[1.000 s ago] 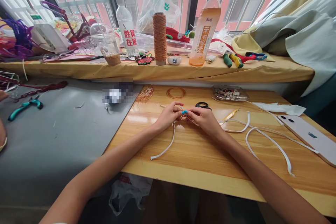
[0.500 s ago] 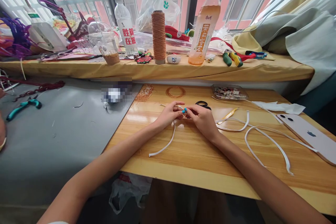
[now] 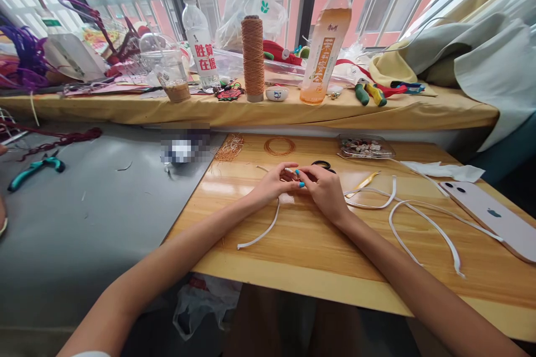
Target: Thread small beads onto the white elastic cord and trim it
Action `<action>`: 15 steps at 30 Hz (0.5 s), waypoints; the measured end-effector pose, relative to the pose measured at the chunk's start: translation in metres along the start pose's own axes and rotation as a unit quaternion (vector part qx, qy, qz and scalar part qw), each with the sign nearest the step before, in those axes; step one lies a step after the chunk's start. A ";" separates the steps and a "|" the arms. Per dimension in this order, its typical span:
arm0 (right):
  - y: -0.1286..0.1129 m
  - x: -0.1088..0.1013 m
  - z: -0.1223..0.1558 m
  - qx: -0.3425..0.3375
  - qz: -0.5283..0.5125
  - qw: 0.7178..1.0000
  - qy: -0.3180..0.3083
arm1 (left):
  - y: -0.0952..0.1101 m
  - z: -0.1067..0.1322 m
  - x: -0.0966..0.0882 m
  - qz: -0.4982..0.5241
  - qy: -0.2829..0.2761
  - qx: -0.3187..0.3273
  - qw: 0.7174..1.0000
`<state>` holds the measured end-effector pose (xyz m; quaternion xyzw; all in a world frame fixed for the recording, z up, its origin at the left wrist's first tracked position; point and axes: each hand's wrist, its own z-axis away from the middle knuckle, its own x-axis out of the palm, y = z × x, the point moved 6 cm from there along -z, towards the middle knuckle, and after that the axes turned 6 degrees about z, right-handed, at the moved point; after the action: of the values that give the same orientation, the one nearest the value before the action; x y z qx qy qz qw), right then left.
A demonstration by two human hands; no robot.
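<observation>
My left hand [image 3: 272, 183] is closed on a white cord [image 3: 268, 230], whose loose tail curves down onto the wooden table. Close against it, my right hand [image 3: 324, 187] pinches what looks like a thin orange thread at the fingertips. The two hands nearly touch, and the fingers hide most of the work between them. Black-handled scissors [image 3: 321, 165] lie just behind my right hand. To its right are a yellow pointed tool [image 3: 364, 183] and more lengths of white cord [image 3: 444, 228].
Behind the hands lie a coil of orange thread [image 3: 280, 146], thread scraps [image 3: 230, 148] and a clear box of small pieces [image 3: 366, 146]. A phone [image 3: 494, 217] rests at right. Teal pliers [image 3: 37, 172] lie left. Bottles and a thread spool [image 3: 253, 58] stand on the ledge.
My fingertips have shifted slightly: the left thumb has moved a little right and down, while the right thumb has risen a little. Both hands stay in the same place over the table.
</observation>
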<state>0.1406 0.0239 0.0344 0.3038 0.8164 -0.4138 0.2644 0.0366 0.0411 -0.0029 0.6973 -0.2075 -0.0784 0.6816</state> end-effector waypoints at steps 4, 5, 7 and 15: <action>-0.001 0.001 0.000 0.001 -0.005 1.000 -0.002 | 0.003 0.002 0.001 0.011 0.010 -0.003 1.000; -0.001 0.000 0.000 0.002 -0.005 1.000 -0.002 | 0.004 0.002 0.001 0.015 0.013 -0.006 1.000; -0.001 0.000 0.000 0.005 -0.006 1.000 -0.002 | 0.005 0.003 0.001 0.023 0.020 -0.010 0.999; 0.000 0.001 0.000 0.006 -0.005 1.000 0.003 | 0.003 0.001 0.000 0.042 0.031 -0.011 0.999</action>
<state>0.1401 0.0243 0.0341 0.3027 0.8160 -0.4192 0.2582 0.0358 0.0396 0.0005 0.6825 -0.2143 -0.0305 0.6981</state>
